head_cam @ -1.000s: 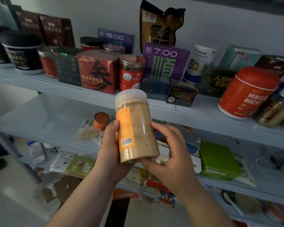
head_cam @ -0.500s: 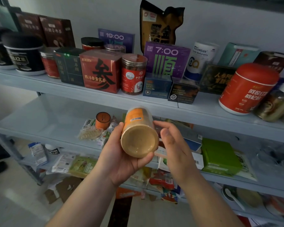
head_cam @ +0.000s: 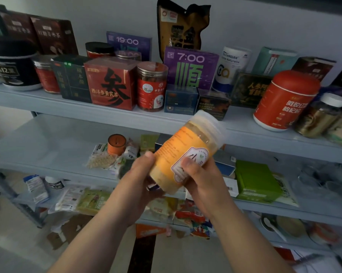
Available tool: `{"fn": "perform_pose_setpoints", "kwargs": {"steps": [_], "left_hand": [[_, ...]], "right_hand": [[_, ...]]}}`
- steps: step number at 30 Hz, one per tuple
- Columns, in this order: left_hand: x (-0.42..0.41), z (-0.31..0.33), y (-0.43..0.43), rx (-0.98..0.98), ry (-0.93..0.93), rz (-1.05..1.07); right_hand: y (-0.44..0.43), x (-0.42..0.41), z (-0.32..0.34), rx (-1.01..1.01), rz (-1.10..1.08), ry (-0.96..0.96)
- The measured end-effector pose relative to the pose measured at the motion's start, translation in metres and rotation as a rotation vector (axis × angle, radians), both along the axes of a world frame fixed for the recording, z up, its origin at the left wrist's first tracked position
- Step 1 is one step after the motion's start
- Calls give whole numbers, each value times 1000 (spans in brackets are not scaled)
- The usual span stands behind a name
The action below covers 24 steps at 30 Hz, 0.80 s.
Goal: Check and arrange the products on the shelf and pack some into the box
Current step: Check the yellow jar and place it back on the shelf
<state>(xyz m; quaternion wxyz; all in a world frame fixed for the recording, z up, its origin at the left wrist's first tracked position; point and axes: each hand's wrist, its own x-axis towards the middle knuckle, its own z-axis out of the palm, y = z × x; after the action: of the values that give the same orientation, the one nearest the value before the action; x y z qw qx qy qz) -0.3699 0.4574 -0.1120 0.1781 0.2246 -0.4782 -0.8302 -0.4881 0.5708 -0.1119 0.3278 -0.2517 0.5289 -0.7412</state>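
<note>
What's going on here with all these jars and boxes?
A person holds a clear plastic jar with an orange label, tilted, lid toward the upper right. The left hand and right hand grip its lower half. It is in front of the grey metal shelf, not set on it.

Clear plastic jar of tan powder, orange label, translucent lid: tilted, lid toward upper right. Left grip cupped its lower side; right grip held the label, thumb in front. Behind: grey metal shelf bearing red square tea box and red round canister.
</note>
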Motion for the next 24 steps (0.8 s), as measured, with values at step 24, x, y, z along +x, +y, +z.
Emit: {"fn": "perform_pose_setpoints", "kwargs": {"steps": [24], "left_hand": [[1, -27, -21, 13, -17, 203]], "right_hand": [[30, -25, 26, 411, 74, 1119]]}}
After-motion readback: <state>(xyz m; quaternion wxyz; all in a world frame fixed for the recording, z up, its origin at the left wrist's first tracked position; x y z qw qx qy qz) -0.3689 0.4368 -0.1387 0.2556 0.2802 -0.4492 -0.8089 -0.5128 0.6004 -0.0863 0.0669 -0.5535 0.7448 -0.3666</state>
